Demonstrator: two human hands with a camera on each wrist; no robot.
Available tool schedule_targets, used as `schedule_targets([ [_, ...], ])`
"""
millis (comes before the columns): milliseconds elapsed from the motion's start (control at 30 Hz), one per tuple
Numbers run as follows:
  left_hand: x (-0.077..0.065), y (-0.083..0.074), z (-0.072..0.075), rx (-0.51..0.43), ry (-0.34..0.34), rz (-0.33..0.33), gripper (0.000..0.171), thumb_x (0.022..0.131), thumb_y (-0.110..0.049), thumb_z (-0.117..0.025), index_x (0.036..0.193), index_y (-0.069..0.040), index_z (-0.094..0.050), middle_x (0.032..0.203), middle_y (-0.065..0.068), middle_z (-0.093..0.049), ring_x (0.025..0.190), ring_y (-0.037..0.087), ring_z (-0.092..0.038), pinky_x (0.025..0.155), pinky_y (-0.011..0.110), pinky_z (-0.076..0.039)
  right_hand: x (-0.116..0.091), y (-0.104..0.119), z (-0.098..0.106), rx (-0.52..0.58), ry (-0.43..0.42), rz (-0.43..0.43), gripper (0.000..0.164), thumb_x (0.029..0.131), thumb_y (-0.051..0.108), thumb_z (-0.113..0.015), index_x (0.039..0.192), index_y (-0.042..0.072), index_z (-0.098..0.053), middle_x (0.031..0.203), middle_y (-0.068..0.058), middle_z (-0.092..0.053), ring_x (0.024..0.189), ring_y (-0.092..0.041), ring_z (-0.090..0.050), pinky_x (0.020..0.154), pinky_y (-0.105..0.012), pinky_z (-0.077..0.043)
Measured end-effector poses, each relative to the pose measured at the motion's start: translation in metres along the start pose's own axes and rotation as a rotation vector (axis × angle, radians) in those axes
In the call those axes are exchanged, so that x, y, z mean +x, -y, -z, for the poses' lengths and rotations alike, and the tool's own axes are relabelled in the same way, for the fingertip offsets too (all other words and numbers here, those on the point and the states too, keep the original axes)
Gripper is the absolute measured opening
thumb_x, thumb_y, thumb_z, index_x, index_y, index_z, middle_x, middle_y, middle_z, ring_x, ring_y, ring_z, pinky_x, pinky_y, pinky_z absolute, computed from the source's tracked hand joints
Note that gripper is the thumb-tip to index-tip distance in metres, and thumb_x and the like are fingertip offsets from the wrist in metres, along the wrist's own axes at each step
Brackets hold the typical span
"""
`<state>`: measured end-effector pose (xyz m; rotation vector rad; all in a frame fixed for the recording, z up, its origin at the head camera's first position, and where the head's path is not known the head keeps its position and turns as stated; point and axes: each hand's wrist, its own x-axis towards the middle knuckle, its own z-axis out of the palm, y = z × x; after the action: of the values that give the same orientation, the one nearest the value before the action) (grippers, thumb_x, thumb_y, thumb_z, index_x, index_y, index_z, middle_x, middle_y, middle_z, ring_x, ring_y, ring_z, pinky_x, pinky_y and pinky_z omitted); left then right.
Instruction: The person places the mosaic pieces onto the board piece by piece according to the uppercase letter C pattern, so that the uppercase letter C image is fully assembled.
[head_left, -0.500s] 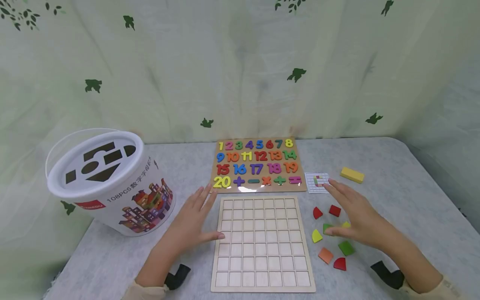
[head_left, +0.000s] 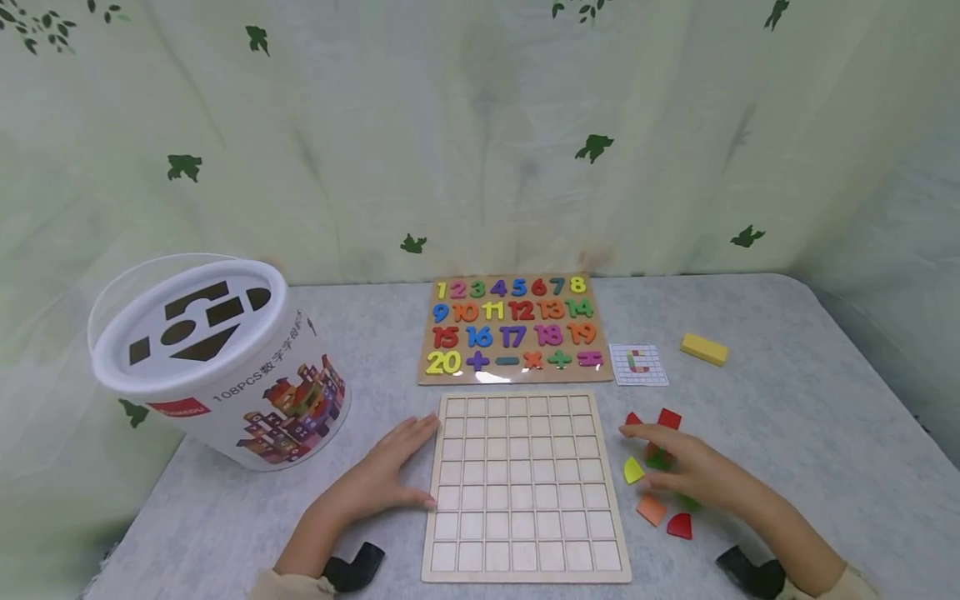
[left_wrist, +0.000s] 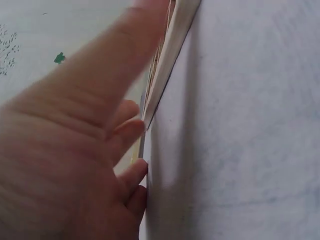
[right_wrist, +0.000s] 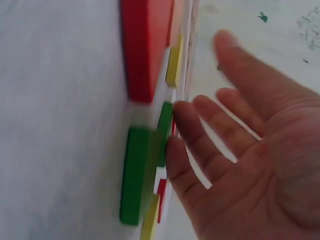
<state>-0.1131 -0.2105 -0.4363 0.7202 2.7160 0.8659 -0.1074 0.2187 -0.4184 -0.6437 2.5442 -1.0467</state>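
A pale wooden grid board (head_left: 525, 581) lies flat in the middle of the table. At its left edge is my left hand (head_left: 378, 479), thumb and fingertips spread along the rim; the left wrist view shows these fingers (left_wrist: 131, 172) beside the board's side. My right hand (head_left: 697, 471) hovers over small coloured blocks right of the board, its fingers extended and holding nothing. Around it lie a red square block (head_left: 670, 418), a yellow quarter-round (head_left: 633, 471), an orange square (head_left: 651, 509) and a red quarter-round (head_left: 679, 526). Green blocks (right_wrist: 136, 175) are partly hidden beneath the hand.
Behind the grid board lies a number board (head_left: 517, 377) with coloured numerals and signs. A small printed card (head_left: 652, 375) with a grid pattern lies beside it, and a yellow bar block (head_left: 704, 349) farther right. A large white lidded bucket (head_left: 225, 375) stands at the left.
My right hand has moved down and left from near the card to over the coloured blocks. The left hand has lowered slightly, bringing its fingertips to the grid board's left edge.
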Motion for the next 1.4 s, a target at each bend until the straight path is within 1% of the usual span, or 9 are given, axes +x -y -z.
schedule_targets([
  [100, -0.001, 0.004, 0.0, -0.007, 0.013, -0.032, 0.103, 0.058, -0.057, -0.071, 0.141, -0.011, -0.03, 0.145, 0.004, -0.026, 0.132, 0.034, -0.012, 0.102, 0.056, -0.015, 0.001, -0.004, -0.004, 0.025, 0.025, -0.012, 0.057, 0.077, 0.036, -0.068, 0.125, 0.012, -0.052, 0.095, 0.002, -0.05, 0.087, -0.019, -0.045, 0.067, -0.022, -0.045],
  [333, -0.001, 0.003, -0.002, 0.015, 0.017, -0.03, 0.103, 0.058, -0.058, -0.07, 0.14, -0.01, -0.032, 0.145, 0.005, -0.027, 0.132, 0.034, -0.012, 0.101, 0.056, -0.015, 0.002, -0.011, -0.008, -0.036, 0.023, 0.058, 0.036, 0.08, 0.027, -0.067, 0.114, 0.017, -0.06, 0.109, 0.005, -0.054, 0.092, -0.014, -0.048, 0.077, -0.023, -0.047],
  [467, -0.002, 0.002, -0.005, 0.023, 0.011, -0.014, 0.104, 0.057, -0.06, -0.07, 0.14, -0.01, -0.032, 0.145, 0.005, -0.027, 0.132, 0.034, -0.014, 0.101, 0.057, -0.015, 0.004, -0.011, -0.009, -0.071, 0.015, 0.05, 0.029, 0.079, 0.025, -0.068, 0.107, 0.018, -0.063, 0.105, 0.006, -0.053, 0.091, -0.014, -0.049, 0.076, -0.022, -0.048],
  [700, -0.001, 0.001, -0.008, 0.018, -0.003, -0.035, 0.102, 0.058, -0.06, -0.07, 0.139, -0.009, -0.034, 0.144, 0.007, -0.027, 0.131, 0.033, -0.019, 0.102, 0.054, -0.017, 0.005, 0.0, -0.004, -0.099, 0.006, 0.05, 0.026, 0.079, 0.025, -0.069, 0.102, 0.016, -0.062, 0.095, 0.008, -0.051, 0.083, -0.013, -0.048, 0.069, -0.021, -0.047],
  [833, 0.0, 0.0, -0.01, -0.007, -0.005, -0.033, 0.103, 0.057, -0.059, -0.071, 0.139, -0.009, -0.034, 0.143, 0.009, -0.028, 0.13, 0.032, -0.021, 0.102, 0.052, -0.02, 0.01, 0.016, 0.001, -0.086, -0.037, 0.106, 0.027, 0.08, 0.02, -0.068, 0.105, 0.014, -0.061, 0.097, 0.009, -0.052, 0.087, -0.015, -0.05, 0.072, -0.027, -0.049],
  [1033, 0.0, -0.001, -0.011, -0.024, -0.013, 0.004, 0.104, 0.056, -0.06, -0.071, 0.138, -0.009, -0.034, 0.143, 0.009, -0.028, 0.129, 0.032, -0.022, 0.101, 0.053, -0.022, 0.035, 0.048, 0.002, -0.028, -0.152, 0.245, 0.028, 0.082, 0.021, -0.065, 0.108, 0.012, -0.062, 0.102, 0.009, -0.055, 0.09, -0.016, -0.052, 0.073, -0.031, -0.049],
  [1200, 0.0, -0.002, -0.011, -0.031, -0.024, 0.011, 0.104, 0.055, -0.059, -0.073, 0.138, -0.01, -0.035, 0.143, 0.007, -0.029, 0.129, 0.03, -0.023, 0.101, 0.052, -0.022, 0.065, 0.072, -0.008, 0.002, -0.241, 0.362, 0.027, 0.082, 0.023, -0.065, 0.106, 0.011, -0.064, 0.101, 0.009, -0.055, 0.088, -0.019, -0.052, 0.07, -0.032, -0.049],
  [1333, 0.0, -0.001, -0.011, -0.032, -0.029, 0.013, 0.103, 0.054, -0.058, -0.074, 0.138, -0.011, -0.035, 0.143, 0.006, -0.03, 0.129, 0.029, -0.024, 0.101, 0.052, -0.022, 0.09, 0.081, -0.021, 0.023, -0.252, 0.389, 0.029, 0.083, 0.022, -0.065, 0.109, 0.01, -0.063, 0.102, 0.006, -0.057, 0.087, -0.016, -0.053, 0.071, -0.028, -0.049],
  [1400, 0.0, -0.001, -0.012, -0.033, -0.03, 0.011, 0.103, 0.054, -0.058, -0.074, 0.138, -0.012, -0.035, 0.143, 0.006, -0.03, 0.129, 0.029, -0.024, 0.101, 0.052, -0.022, 0.102, 0.083, -0.028, 0.038, -0.238, 0.375, 0.03, 0.082, 0.02, -0.066, 0.11, 0.009, -0.062, 0.102, 0.005, -0.058, 0.087, -0.013, -0.053, 0.072, -0.025, -0.048],
])
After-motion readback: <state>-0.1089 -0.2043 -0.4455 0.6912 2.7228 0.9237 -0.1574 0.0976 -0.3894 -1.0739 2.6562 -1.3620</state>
